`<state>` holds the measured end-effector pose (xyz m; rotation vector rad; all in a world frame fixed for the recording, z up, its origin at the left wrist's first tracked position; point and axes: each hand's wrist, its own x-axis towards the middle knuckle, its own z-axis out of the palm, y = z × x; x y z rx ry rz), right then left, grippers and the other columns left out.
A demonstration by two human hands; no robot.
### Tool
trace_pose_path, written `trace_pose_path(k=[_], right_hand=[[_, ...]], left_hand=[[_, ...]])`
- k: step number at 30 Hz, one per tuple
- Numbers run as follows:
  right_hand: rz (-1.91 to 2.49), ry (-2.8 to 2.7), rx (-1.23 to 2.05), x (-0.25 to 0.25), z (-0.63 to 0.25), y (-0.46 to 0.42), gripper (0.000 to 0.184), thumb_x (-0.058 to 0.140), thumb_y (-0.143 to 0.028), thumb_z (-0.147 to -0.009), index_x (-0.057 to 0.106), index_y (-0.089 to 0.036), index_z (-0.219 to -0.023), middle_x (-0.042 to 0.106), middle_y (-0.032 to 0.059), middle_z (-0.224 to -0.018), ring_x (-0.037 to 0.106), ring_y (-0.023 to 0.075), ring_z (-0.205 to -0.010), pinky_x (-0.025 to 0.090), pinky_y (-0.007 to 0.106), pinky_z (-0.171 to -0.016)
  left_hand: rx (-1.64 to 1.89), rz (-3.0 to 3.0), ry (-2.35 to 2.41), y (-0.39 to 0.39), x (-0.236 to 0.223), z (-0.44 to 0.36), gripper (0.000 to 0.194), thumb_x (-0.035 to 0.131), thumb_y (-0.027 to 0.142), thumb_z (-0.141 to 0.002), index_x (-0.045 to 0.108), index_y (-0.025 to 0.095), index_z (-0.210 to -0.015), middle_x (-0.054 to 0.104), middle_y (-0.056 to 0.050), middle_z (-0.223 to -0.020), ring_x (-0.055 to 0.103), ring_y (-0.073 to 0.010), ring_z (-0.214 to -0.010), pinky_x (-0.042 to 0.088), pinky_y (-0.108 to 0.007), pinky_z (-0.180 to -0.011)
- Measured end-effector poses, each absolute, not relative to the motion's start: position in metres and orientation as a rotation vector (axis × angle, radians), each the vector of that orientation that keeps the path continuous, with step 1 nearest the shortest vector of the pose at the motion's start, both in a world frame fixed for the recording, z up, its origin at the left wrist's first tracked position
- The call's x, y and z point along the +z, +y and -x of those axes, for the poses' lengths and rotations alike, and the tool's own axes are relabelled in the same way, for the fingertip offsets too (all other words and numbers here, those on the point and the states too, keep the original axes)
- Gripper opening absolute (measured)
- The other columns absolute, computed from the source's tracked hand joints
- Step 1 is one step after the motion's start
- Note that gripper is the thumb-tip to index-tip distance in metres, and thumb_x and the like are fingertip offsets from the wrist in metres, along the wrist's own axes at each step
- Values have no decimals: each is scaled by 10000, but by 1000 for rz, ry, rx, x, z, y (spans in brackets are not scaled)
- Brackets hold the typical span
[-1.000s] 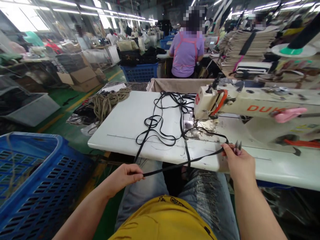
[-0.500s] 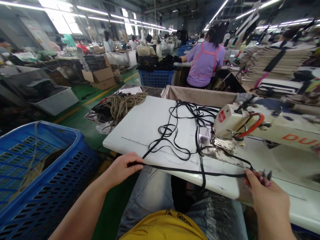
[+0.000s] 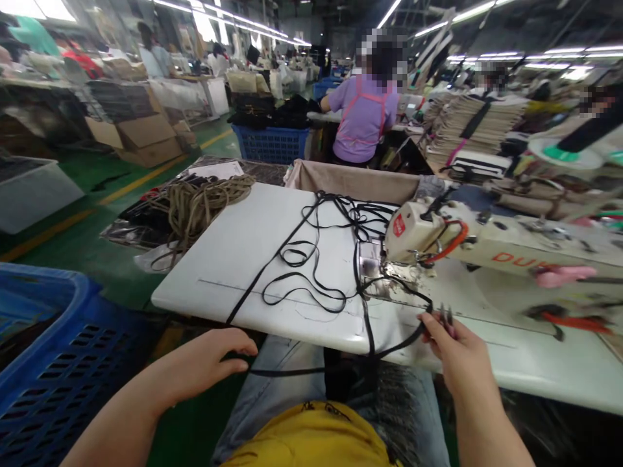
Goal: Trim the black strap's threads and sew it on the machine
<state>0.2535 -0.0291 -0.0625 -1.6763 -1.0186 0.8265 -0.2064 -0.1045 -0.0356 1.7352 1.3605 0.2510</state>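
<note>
Pinching black strap (image 3: 292, 373) in right hand (image 3: 457, 350), with snips (image 3: 442, 314). Drooping sideways to part-open left hand (image 3: 207, 355). Cannot tell if touching.

Bright ceiling tubes (image 3: 477, 13), blurred edges

Looks like a factory sewing workshop, judging by an industrial sewing machine (image 3: 487, 250) set on a white table (image 3: 219, 240) near right, a person in purple (image 3: 360, 126) at a far bench, stacked beige pieces (image 3: 445, 130) far right, cartons (image 3: 146, 133) far left, strip lights (image 3: 584, 48) and a yellow-lined green floor (image 3: 92, 165).
</note>
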Motion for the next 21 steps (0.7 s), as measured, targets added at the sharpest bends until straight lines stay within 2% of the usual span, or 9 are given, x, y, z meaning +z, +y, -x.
trace_pose_path(k=[3,5,7,9,11,14,18,21], right_hand=[[1549,-1022,1096,-37,-216,-39,583,887,-678,-625,739,-146,-811,594,-2,-550,414,93,-464,254,222,-429],[1493,-1115,1228,-24,-195,-44,540,855,-665,-701,750,-151,-832,602,-2,-559,399,86,-463,255,222,-440],[1418,-1232,1333,-15,-179,-48,526,806,-680,-761,746,-161,-823,620,5,-574,430,97,-472,299,230,-456],[1333,-1338,1417,-10,-166,-51,525,759,-698,-799,719,-175,-780,634,10,-593,502,125,-513,380,250,-503],[1282,-1430,1464,-8,-160,-53,494,703,-675,-858,692,-189,-767,639,7,-622,562,152,-573,444,272,-571],[1320,-1617,1308,-6,-162,-57,361,614,-525,-958,696,-205,-810,659,14,-710,602,178,-685,467,286,-657],[1471,-1849,993,-5,-180,-62,181,570,-279,-920,693,-216,-803,666,20,-763,587,188,-740,419,287,-679],[1511,-1844,1078,-5,-193,-67,181,537,-211,-854,633,-214,-700,574,-13,-653,521,168,-659,369,277,-624]], left_hand=[[428,-1699,1267,-90,-28,170,245,628,360,-961,765,259,-1137,742,-63,-1214,682,-237,-1109,522,-333,-986],[647,-1583,1164,-81,-25,133,321,623,370,-972,708,247,-1255,710,-99,-1294,669,-250,-1155,525,-350,-997],[768,-1431,1010,-74,-27,93,424,698,365,-934,645,242,-1337,688,-125,-1343,633,-269,-1257,484,-378,-1081],[818,-1274,871,-70,-31,59,464,724,364,-927,596,232,-1353,698,-131,-1291,648,-261,-1245,475,-381,-1094],[828,-1165,776,-66,-37,37,398,707,397,-940,604,208,-1275,713,-117,-1152,722,-228,-1022,541,-357,-951],[777,-1107,819,-63,-43,25,323,688,441,-941,623,174,-1111,660,-34,-859,690,-166,-682,539,-311,-722],[716,-1076,913,-59,-43,26,338,698,460,-910,651,163,-1065,636,-12,-793,694,-177,-656,516,-309,-689],[694,-960,889,-57,-37,21,308,722,430,-862,675,150,-978,642,-29,-770,668,-174,-656,502,-309,-677]])
